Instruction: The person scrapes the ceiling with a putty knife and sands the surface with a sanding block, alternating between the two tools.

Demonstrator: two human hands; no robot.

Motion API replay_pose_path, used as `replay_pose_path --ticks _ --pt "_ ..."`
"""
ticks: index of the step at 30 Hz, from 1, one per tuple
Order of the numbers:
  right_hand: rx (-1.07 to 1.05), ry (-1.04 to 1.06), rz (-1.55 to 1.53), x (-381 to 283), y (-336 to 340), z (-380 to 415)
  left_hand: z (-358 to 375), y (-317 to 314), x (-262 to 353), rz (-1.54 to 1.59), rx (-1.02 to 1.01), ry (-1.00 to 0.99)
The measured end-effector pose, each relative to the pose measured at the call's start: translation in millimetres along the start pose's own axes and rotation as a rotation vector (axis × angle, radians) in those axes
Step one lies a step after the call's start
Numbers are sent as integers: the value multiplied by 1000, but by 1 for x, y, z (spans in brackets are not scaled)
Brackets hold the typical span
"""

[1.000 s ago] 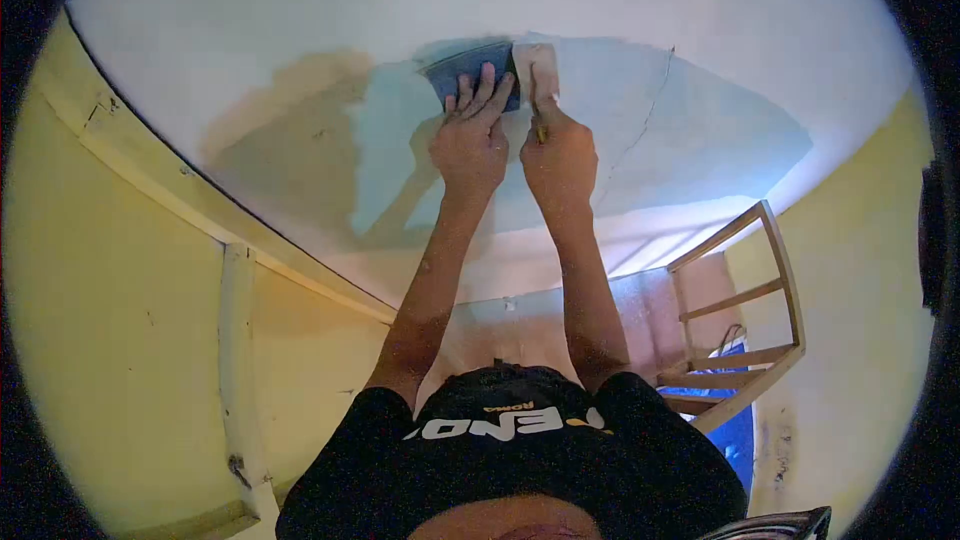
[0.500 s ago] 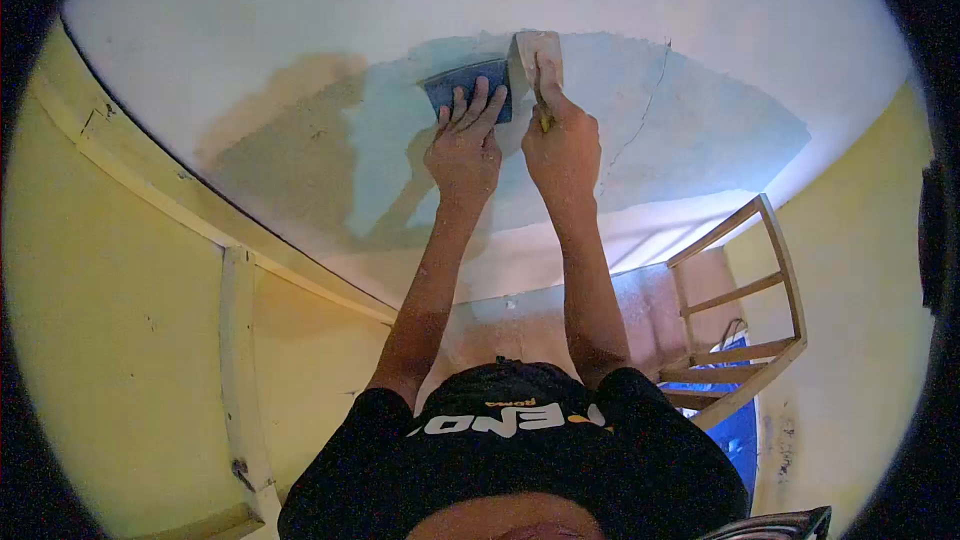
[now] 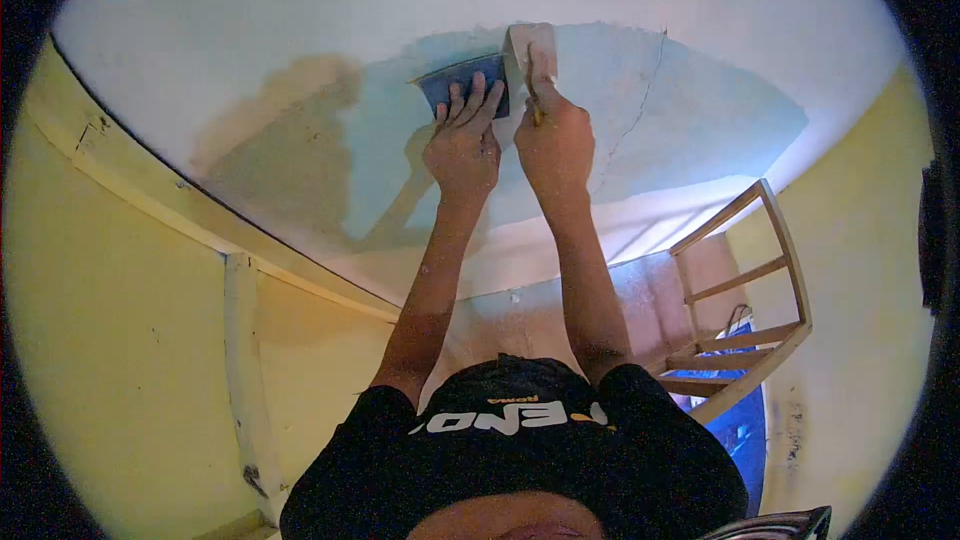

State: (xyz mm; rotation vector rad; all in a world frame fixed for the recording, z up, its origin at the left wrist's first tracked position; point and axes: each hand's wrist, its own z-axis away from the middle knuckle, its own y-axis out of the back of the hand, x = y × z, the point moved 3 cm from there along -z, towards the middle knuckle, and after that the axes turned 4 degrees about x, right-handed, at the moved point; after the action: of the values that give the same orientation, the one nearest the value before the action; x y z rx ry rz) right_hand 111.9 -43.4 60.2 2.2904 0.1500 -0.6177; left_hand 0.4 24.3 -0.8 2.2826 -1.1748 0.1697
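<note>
Spread over the face of a dark blue flat plate (image 3: 448,88), the fingers of my left hand (image 3: 464,145) hold it near the pale surface; its thumb is mostly hidden. My right hand (image 3: 556,145) is closed around the handle of a scraper (image 3: 540,38), with a finger stretched along the broad, light-smeared blade. The blade's left edge meets or overlaps the right edge of the plate. Both tools are in front of a large blue-grey patch (image 3: 720,105) on the white surface. A thin dark crack (image 3: 643,110) runs through the patch, right of the scraper.
A wooden frame with rungs (image 3: 790,250) stands at the lower right, with a blue surface (image 3: 740,440) behind it. Yellow walls (image 3: 130,340) curve along both sides. A pale beam (image 3: 240,340) and a ledge are at the left. My arms' shadow falls on the patch.
The view has shifted slightly, and both hands with their tools appear a little higher and further left. The blade and plate remain side by side.
</note>
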Motion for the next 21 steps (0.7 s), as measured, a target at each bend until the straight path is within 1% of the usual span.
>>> replay_pose_path --ticks 2,5,8,11,14,17,21 --pt "7 15 12 -1 -4 2 1 2 2 -8 51 -24" --pt "-4 8 -13 -4 -1 1 -1 4 2 22 28 0" --pt "59 29 -9 -7 -9 3 0 4 3 -6 53 -5" --pt "-11 -7 8 -8 -7 7 -1 3 0 39 69 6" --pt "24 -50 -38 -22 0 2 -1 -2 1 -41 62 -5" --pt "-74 -2 46 -19 -8 10 3 -4 -4 -4 94 -29" --pt "16 13 -7 -20 -8 6 14 -1 -10 -23 58 -27"
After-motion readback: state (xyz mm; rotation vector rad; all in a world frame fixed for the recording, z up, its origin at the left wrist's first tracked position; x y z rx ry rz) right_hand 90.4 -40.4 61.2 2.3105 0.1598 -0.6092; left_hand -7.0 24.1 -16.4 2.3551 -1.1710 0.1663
